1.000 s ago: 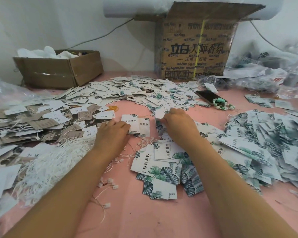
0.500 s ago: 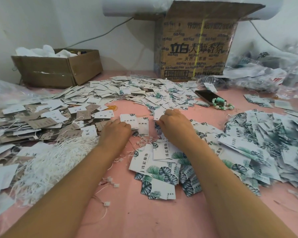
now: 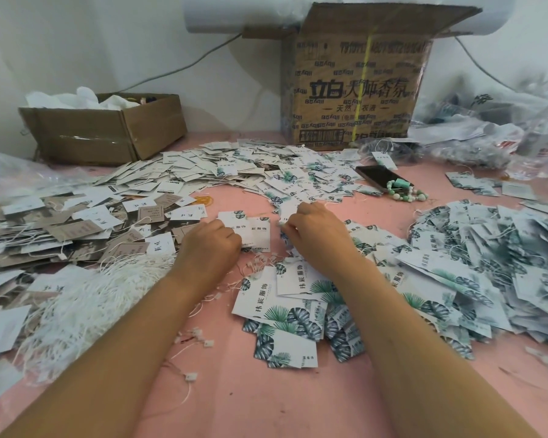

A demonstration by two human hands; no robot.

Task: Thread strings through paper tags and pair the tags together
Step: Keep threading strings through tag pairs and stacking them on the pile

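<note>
Beyond leaf-tag stack (image 3: 285,308): L hand (image 3: 211,245) curled on white tags (image 3: 253,230), R hand (image 3: 314,235) pinches tag (image 3: 284,216) edge. Bare table (image 3: 266,399) nearside.

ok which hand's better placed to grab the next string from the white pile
Left, probably: the left hand, though gripping small tags, sits beside the pile of white strings; the right hand is farther off, pinching a tag.

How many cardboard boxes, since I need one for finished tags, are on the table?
2. A low open box stands at the back left; a tall printed box stands at the back centre. The plastic bags on the right may hide more.
</note>
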